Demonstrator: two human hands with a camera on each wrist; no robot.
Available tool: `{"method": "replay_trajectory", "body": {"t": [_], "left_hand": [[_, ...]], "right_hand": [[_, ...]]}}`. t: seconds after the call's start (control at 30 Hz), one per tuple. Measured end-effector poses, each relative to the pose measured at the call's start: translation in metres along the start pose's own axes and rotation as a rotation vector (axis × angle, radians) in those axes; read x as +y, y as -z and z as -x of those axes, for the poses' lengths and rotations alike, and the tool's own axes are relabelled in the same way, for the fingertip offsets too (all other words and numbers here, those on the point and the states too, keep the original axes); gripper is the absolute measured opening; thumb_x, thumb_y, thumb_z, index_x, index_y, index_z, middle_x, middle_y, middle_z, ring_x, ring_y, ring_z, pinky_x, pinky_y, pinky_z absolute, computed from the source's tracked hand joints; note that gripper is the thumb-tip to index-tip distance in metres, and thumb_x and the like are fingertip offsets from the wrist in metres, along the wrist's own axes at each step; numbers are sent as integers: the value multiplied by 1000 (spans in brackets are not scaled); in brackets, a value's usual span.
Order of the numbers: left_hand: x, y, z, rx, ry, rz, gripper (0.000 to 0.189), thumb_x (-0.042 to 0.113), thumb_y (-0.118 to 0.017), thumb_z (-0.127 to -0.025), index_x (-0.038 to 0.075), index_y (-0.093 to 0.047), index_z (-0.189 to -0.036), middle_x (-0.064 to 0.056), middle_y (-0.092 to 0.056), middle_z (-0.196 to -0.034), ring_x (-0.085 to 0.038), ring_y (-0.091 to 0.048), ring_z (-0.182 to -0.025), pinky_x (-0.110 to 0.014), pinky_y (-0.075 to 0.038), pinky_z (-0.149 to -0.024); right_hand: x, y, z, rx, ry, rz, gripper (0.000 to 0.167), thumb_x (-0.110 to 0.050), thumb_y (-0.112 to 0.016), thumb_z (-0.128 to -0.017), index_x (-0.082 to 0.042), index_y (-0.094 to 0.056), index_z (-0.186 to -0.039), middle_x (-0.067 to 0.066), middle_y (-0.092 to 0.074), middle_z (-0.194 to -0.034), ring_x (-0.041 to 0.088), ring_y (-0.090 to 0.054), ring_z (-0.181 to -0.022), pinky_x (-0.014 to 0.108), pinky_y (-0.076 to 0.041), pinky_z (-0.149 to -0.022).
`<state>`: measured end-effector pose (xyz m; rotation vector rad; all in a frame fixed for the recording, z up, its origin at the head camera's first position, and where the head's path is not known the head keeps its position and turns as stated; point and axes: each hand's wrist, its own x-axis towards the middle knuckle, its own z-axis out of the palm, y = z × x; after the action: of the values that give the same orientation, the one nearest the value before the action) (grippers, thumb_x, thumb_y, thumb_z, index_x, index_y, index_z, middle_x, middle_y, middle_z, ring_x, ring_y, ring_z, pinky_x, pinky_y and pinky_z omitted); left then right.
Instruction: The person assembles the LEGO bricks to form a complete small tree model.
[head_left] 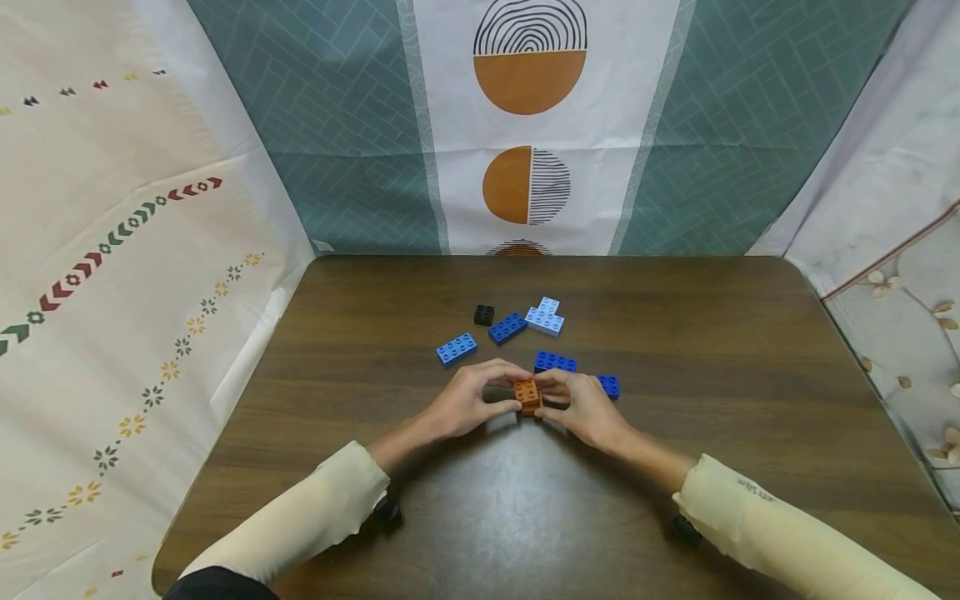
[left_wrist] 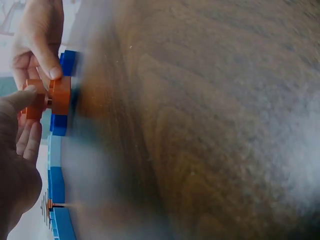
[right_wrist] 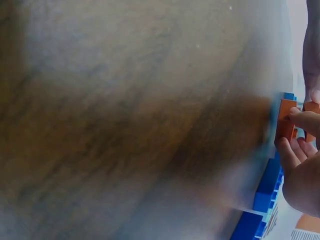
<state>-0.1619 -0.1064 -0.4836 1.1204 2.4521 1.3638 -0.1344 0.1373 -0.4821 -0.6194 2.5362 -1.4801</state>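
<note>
Two orange toy bricks are between my hands near the middle of the table. My left hand point(head_left: 471, 402) pinches the upper orange brick point(left_wrist: 34, 102) with thumb and fingers. Just below it, the lower orange brick point(left_wrist: 61, 95) is pinched by my right hand point(head_left: 588, 408). In the left wrist view the upper brick sits over the lower one's studs, with a narrow gap between them. Right behind my right hand lie a blue brick point(head_left: 555, 361) and another blue brick point(head_left: 609, 386), the latter partly hidden by the fingers.
Farther back on the brown table point(head_left: 360, 317) lie a black brick point(head_left: 483, 315), a dark blue brick point(head_left: 507, 328) and joined light blue bricks point(head_left: 545, 319). A medium blue brick point(head_left: 457, 349) is just beyond my left hand. A patterned cloth point(head_left: 525, 125) hangs behind the table.
</note>
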Motion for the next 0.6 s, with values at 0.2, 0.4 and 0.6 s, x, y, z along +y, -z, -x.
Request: {"method": "replay_trajectory", "body": {"t": [0.2,0.4,0.6], "left_hand": [[-3,-3,1,-16,3,-58,44,7,-82,-95,12,-70,-136,-1,-69,-137,-13,-65,-125,-30,-54,-102],[-4,-7,1,-28,9,-80,42,11,-82,-96,14,-71,-137,2,-70,-137,-13,-63,-128,-32,-52,-105],[-4,-10,1,-8,7,-95,43,12,-83,-95,15,-71,-137,2,-70,-135,-13,-64,-126,-35,-52,-106]], "right_hand": [[5,-4,3,2,-8,-13,46,7,-83,-88,5,-67,-131,24,-71,-127,36,-73,-114,33,-60,-90],[10,-6,3,25,21,-10,45,8,-85,-86,5,-68,-128,22,-72,-125,36,-74,-112,35,-60,-90],[11,-7,4,24,14,-13,45,7,-84,-87,5,-68,-129,22,-72,-125,37,-73,-113,36,-60,-91]]}}
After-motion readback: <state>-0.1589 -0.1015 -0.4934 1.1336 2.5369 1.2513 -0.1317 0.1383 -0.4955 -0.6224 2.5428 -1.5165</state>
